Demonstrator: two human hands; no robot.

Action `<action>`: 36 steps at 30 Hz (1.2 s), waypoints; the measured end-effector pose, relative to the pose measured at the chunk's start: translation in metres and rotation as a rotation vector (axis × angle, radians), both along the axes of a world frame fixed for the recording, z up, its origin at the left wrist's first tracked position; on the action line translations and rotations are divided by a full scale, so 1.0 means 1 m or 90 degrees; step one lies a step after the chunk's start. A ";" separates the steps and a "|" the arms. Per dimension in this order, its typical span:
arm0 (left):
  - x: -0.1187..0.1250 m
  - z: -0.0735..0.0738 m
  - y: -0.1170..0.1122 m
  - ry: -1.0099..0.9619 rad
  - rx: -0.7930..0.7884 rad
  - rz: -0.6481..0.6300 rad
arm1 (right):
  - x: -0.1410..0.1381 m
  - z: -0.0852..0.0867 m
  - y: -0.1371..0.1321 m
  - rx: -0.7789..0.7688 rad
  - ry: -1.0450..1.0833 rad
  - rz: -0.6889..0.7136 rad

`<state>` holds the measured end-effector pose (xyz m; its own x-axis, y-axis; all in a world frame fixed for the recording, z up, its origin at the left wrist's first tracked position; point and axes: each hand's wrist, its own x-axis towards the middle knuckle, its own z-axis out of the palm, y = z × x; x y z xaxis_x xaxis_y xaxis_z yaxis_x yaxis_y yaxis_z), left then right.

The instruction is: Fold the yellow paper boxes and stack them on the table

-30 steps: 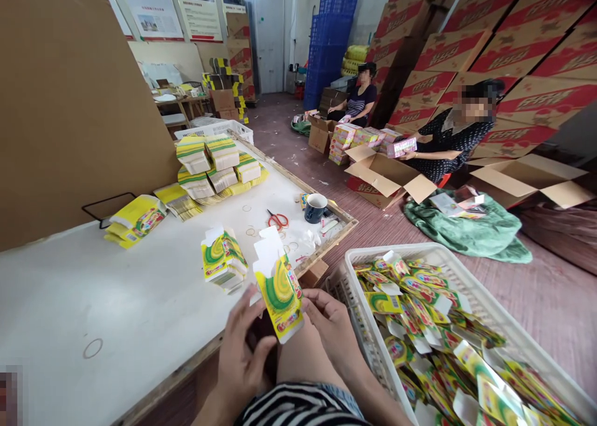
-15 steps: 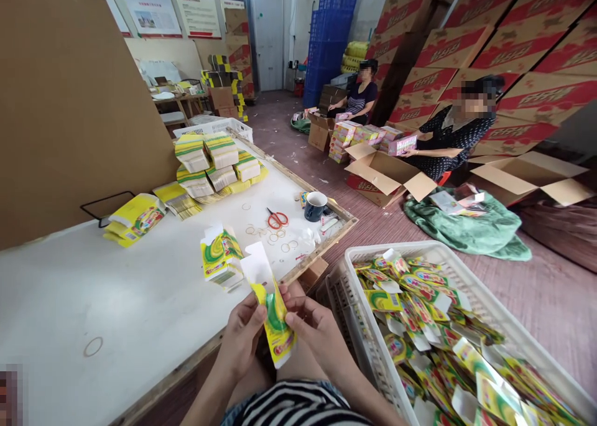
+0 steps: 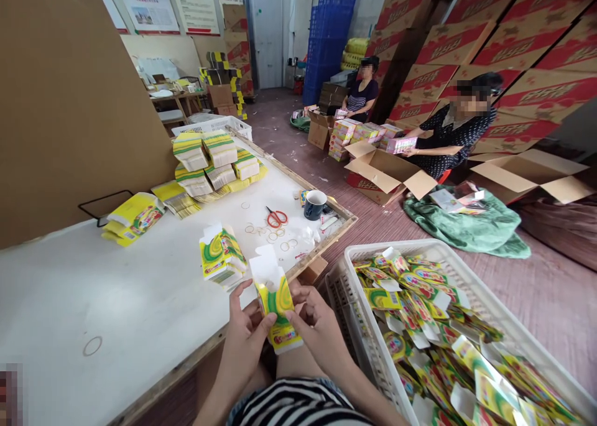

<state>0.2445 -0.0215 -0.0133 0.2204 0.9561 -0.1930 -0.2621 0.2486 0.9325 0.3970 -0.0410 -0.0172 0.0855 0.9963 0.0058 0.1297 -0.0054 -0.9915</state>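
Observation:
Above my lap I hold one small yellow and green printed carton [image 3: 278, 298] between both hands, its white flap pointing up and away from me. My left hand [image 3: 247, 326] grips the carton's left edge, thumb on the printed face. On the opposite edge, my right hand [image 3: 317, 317] pinches it with thumb and fingers; some fingertips are hidden behind. Just beyond, on the white table [image 3: 153, 301], stands a stack of flat cartons [image 3: 222, 255] of the same print.
A white plastic basket [image 3: 396, 244] full of cartons stands at my right. On the table are bundled cartons [image 3: 219, 158], red-handled scissors [image 3: 277, 217], rubber bands and a dark mug [image 3: 315, 206]. Two people sit beyond, near an open cardboard box [image 3: 380, 171] and a green cloth [image 3: 485, 227].
The carton has turned so its printed front faces me more squarely and looks wider. Both hands stay on it, and my left forefinger has lifted outward.

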 end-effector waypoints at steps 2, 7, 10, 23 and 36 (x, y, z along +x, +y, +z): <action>-0.003 0.003 -0.003 -0.013 0.013 -0.037 | 0.005 0.005 0.002 0.041 -0.010 0.020; -0.009 0.013 -0.006 -0.061 0.012 -0.168 | 0.016 0.016 0.008 0.056 0.008 0.112; -0.011 0.015 -0.007 -0.093 -0.001 -0.219 | 0.021 0.020 0.010 0.047 -0.015 0.153; -0.011 0.001 -0.004 -0.039 0.006 -0.194 | 0.027 0.019 0.012 0.129 -0.037 0.106; -0.005 -0.006 -0.005 0.014 0.057 -0.191 | 0.013 0.014 0.013 -0.036 -0.334 0.095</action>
<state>0.2398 -0.0262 -0.0195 0.4917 0.8627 -0.1184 -0.1686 0.2277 0.9590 0.4099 -0.0277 -0.0031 -0.0568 0.9974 -0.0451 0.6098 -0.0011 -0.7926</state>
